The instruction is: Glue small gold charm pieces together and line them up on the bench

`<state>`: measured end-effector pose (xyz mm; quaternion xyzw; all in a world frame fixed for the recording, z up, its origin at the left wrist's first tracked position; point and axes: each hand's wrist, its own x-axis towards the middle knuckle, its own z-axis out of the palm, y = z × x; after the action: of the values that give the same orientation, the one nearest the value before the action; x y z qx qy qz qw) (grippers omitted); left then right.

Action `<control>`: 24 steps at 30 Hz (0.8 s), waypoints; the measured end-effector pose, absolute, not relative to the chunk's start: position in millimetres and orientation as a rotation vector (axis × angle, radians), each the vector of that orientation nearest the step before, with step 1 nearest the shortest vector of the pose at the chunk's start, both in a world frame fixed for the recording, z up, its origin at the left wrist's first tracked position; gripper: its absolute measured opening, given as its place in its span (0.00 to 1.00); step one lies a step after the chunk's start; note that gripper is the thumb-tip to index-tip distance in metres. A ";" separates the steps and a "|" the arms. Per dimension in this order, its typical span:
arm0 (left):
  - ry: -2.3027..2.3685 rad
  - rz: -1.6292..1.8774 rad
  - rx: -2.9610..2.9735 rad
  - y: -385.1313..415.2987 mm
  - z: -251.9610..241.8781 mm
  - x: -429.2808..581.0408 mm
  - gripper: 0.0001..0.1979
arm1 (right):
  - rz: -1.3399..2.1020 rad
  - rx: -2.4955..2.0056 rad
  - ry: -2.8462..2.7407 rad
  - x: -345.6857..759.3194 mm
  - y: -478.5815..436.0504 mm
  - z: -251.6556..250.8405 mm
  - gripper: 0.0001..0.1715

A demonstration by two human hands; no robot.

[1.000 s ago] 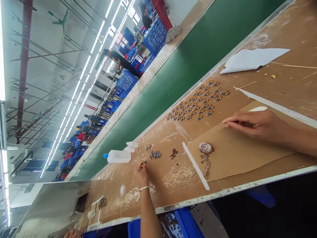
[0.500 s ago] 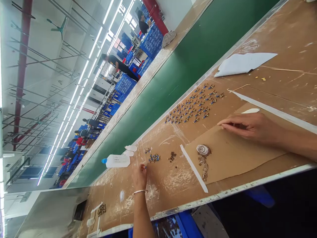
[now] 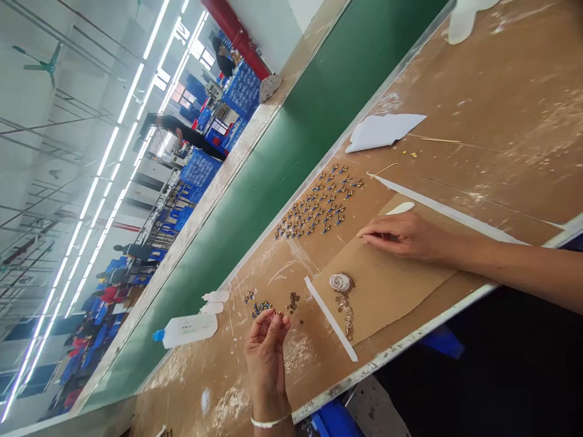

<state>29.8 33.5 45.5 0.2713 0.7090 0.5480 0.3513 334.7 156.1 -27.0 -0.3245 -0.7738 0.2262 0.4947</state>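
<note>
My left hand point(image 3: 268, 355), with a pale bangle point(image 3: 271, 422) at its wrist, is raised over the table with thumb and fingers pinched on a tiny piece too small to make out. Just beyond its fingertips lies a pile of small blue-and-gold pieces point(image 3: 261, 308); a cluster of small brown bits point(image 3: 293, 301) is to the right. My right hand point(image 3: 401, 235) rests at the far edge of a cardboard sheet point(image 3: 392, 291), fingers closed together; what they hold, if anything, is hidden. Rows of blue-and-gold pieces point(image 3: 314, 209) lie beyond it. A small round pot of whitish paste point(image 3: 340, 282) stands on the cardboard.
A white bottle with a blue cap point(image 3: 189, 331) and small white bottles point(image 3: 215, 297) lie at the left. White paper point(image 3: 385, 130) lies farther back. A green strip point(image 3: 291, 139) runs behind the table point(image 3: 501, 152). Other people work in the distance.
My left hand has lifted from beside the blue-and-gold pile and turned, its pinched fingers now showing. My right hand stays by the cardboard's far edge. The whole view has shifted.
</note>
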 end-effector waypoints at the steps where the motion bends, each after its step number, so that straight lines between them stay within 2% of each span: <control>1: 1.802 1.435 0.676 36.7 45.2 39.1 0.21 | 0.560 -0.786 -1.878 335.5 156.5 -26.5 0.12; 14: 1.790 1.327 0.944 63.7 41.0 93.3 0.14 | 0.590 -0.788 -1.912 342.0 158.9 -22.0 0.14; 24: 2.075 0.979 1.395 77.4 43.2 113.9 0.14 | 0.502 -0.750 -1.897 340.8 163.3 -30.7 0.11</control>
<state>113.9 77.4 43.2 0.5060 0.7527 0.3552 0.2264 340.8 163.3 -30.7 -0.3099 -0.7834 0.2074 0.4973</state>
